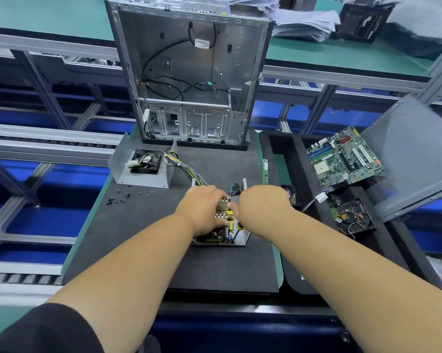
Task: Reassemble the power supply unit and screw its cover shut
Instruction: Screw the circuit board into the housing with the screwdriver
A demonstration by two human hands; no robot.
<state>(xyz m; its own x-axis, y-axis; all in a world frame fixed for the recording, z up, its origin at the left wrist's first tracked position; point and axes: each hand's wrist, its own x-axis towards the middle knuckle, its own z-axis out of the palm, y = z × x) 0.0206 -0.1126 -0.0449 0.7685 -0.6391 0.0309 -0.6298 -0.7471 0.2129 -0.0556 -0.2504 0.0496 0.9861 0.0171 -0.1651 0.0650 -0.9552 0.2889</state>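
Observation:
The power supply's circuit board [221,226] sits in its metal base tray [244,236] in the middle of the dark mat. My left hand [203,210] grips the board from the left, fingers curled over its components. My right hand [262,205] reaches in from the right and its fingers curl onto the board's top; what they pinch is hidden. The U-shaped metal cover [120,164] with the black fan [146,163] inside lies at the mat's far left. A bundle of coloured wires [186,169] runs from it to the board. Small black screws [118,198] lie scattered left of my hands.
An open computer case [189,72] stands upright at the back of the mat. A RAM stick [265,171] lies at the mat's right edge. On the right, a black tray [304,174] holds a motherboard [344,159] and a hard drive [353,216]. A grey side panel [416,154] leans beyond.

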